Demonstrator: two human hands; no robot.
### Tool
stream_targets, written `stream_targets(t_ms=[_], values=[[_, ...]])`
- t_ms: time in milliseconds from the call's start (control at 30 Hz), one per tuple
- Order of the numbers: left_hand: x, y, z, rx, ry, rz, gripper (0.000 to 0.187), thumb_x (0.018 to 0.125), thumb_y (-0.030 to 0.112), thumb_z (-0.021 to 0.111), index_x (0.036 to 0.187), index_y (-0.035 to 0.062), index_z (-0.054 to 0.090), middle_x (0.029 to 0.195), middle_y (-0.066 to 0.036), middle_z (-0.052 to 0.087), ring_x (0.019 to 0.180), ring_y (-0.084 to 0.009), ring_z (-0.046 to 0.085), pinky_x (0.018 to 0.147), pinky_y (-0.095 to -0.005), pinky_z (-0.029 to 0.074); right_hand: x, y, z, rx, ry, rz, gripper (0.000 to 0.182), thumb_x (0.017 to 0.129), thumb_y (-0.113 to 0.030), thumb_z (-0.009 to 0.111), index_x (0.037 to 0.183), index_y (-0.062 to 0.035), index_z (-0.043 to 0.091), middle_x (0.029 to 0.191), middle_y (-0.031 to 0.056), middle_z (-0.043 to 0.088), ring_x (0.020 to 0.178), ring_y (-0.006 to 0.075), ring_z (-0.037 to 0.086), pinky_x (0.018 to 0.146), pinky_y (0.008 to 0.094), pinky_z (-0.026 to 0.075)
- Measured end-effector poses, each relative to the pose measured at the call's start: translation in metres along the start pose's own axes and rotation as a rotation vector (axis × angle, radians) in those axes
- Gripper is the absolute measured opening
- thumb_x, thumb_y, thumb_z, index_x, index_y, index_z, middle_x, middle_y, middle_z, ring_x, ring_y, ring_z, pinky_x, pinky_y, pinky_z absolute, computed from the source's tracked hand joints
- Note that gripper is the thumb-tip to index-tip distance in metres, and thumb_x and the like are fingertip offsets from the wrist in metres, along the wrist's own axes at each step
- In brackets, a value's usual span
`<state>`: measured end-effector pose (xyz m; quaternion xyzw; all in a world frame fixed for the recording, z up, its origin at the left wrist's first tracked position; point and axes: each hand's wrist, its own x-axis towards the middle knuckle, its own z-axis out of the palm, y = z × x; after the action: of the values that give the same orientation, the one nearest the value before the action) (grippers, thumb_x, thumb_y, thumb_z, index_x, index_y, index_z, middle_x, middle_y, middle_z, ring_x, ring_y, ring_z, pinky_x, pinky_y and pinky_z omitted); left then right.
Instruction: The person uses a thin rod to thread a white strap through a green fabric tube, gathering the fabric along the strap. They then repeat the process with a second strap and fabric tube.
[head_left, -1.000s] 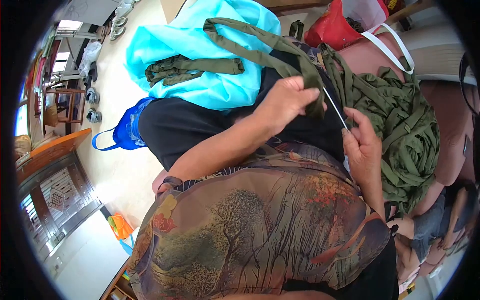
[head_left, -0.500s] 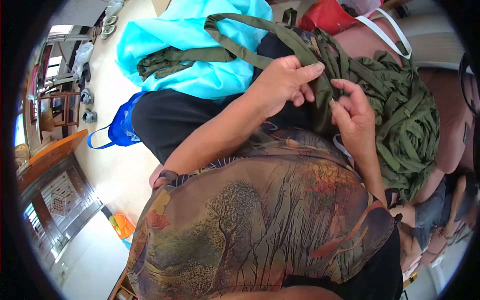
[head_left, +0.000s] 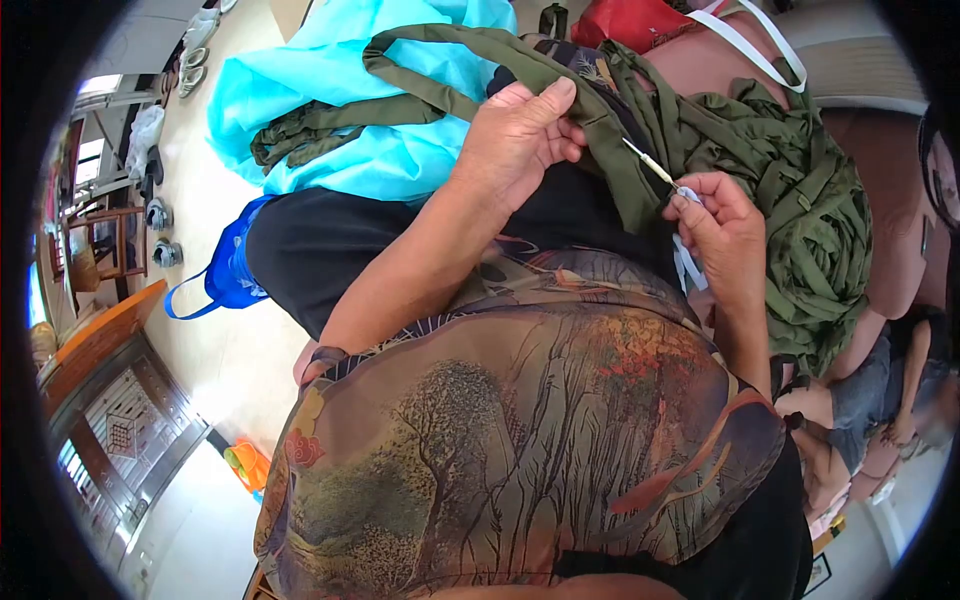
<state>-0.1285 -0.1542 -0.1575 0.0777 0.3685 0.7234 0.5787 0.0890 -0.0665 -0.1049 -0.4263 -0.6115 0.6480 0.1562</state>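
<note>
My left hand pinches a dark green fabric strip between thumb and fingers; the strip loops up and back over a turquoise bag. In my right hand is a small thin tool with a pale shaft and metal tip, pointing up and left toward the strip. White-blue material shows at the tool's lower end, by my fingertips. A large heap of green strips lies to the right of my hands. More green fabric rests on the turquoise bag.
A red bag with white handles is at the top. On the left floor are a blue bag, shoes and a wooden chair. Another person sits at the lower right.
The thin tool now shows in my right hand, where fingertips were near the strip before. My left hand has shifted left and up along with the strip.
</note>
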Motion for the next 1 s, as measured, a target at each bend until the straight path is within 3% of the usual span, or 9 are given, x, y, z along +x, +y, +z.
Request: stream_targets(t_ms=[167,333,467,533,667,767,800,967,1000], values=[[0.0,-0.003,-0.005,0.029,-0.045,-0.03,0.017,0.094,0.021,0.064,0.096,0.0041,0.063,0.084,-0.005,0.067,0.07,-0.0143,0.063,0.059,-0.0262,0.05,0.003,0.003,-0.003,-0.106,0.036,-0.022,0.002,0.087,-0.004,0.066,0.087,-0.0027,0.064,0.073,-0.0014,0.062,0.063,0.0031,0.051,0.056,0.0186,0.039],[-0.01,-0.009,0.012,0.106,-0.063,-0.075,0.014,0.091,0.016,0.067,0.097,0.0029,0.065,0.084,-0.005,0.068,0.068,-0.0133,0.062,0.059,-0.0256,0.051,0.01,-0.012,0.013,-0.284,-0.012,-0.177,0.009,0.083,-0.003,0.068,0.078,-0.0008,0.061,0.068,-0.0006,0.059,0.064,0.0054,0.053,0.058,0.022,0.041],[-0.014,-0.02,0.023,0.138,-0.101,-0.113,0.015,0.09,0.016,0.069,0.097,0.0024,0.067,0.084,-0.005,0.068,0.066,-0.0113,0.061,0.058,-0.0247,0.051,0.022,-0.007,0.024,-0.376,-0.049,-0.304,0.013,0.078,-0.003,0.069,0.079,0.0007,0.057,0.065,0.0043,0.055,0.062,0.0081,0.048,0.058,0.0258,0.042],[-0.015,-0.02,0.02,0.186,-0.125,-0.149,0.018,0.09,0.016,0.07,0.102,0.0043,0.066,0.091,-0.002,0.068,0.075,-0.0102,0.062,0.061,-0.0243,0.05,0.026,-0.001,0.024,-0.369,-0.059,-0.251,0.012,0.078,-0.003,0.069,0.079,0.0002,0.057,0.067,0.0037,0.056,0.064,0.0078,0.048,0.059,0.0261,0.042],[-0.016,-0.023,0.019,0.307,-0.095,-0.141,0.018,0.089,0.017,0.071,0.099,0.0036,0.067,0.086,-0.002,0.067,0.069,-0.0094,0.06,0.058,-0.0236,0.048,0.017,-0.009,0.021,-0.467,-0.042,-0.283,0.016,0.08,-0.006,0.072,0.087,-0.0009,0.059,0.075,0.002,0.059,0.071,0.0078,0.052,0.064,0.0252,0.044],[-0.016,-0.021,0.021,0.354,-0.082,-0.122,0.019,0.087,0.019,0.074,0.096,0.0031,0.068,0.082,-0.002,0.066,0.064,-0.0093,0.058,0.056,-0.0228,0.046,0.022,-0.008,0.03,-0.019,0.0,-0.241,0.024,0.082,-0.012,0.075,0.096,-0.001,0.059,0.084,0.0007,0.061,0.079,0.0085,0.055,0.07,0.0239,0.046],[-0.016,-0.022,0.022,0.363,-0.089,-0.129,0.019,0.086,0.019,0.074,0.094,0.003,0.068,0.08,-0.002,0.065,0.063,-0.0093,0.057,0.056,-0.0225,0.046,0.027,-0.001,0.016,-0.094,-0.124,-0.158,0.029,0.083,-0.016,0.076,0.101,-0.0007,0.058,0.087,0.0001,0.061,0.084,0.0088,0.056,0.075,0.0234,0.046],[-0.019,-0.013,0.028,0.385,-0.079,-0.107,0.027,0.087,0.02,0.073,0.104,0.0015,0.062,0.083,-0.003,0.063,0.062,-0.0094,0.056,0.051,-0.023,0.045,0.026,-0.002,0.014,-0.216,-0.161,-0.137,0.014,0.085,-0.008,0.069,0.094,-0.0011,0.061,0.083,-0.0018,0.059,0.077,0.0056,0.052,0.069,0.022,0.043],[-0.021,-0.005,0.028,0.456,-0.076,-0.063,0.032,0.091,0.028,0.069,0.107,0.0014,0.059,0.088,-0.005,0.063,0.064,-0.012,0.059,0.049,-0.0231,0.045,0.023,-0.002,0.011,-0.301,-0.141,-0.156,0.012,0.085,-0.007,0.068,0.092,-0.001,0.061,0.082,-0.0026,0.058,0.076,0.005,0.051,0.068,0.0216,0.042]])
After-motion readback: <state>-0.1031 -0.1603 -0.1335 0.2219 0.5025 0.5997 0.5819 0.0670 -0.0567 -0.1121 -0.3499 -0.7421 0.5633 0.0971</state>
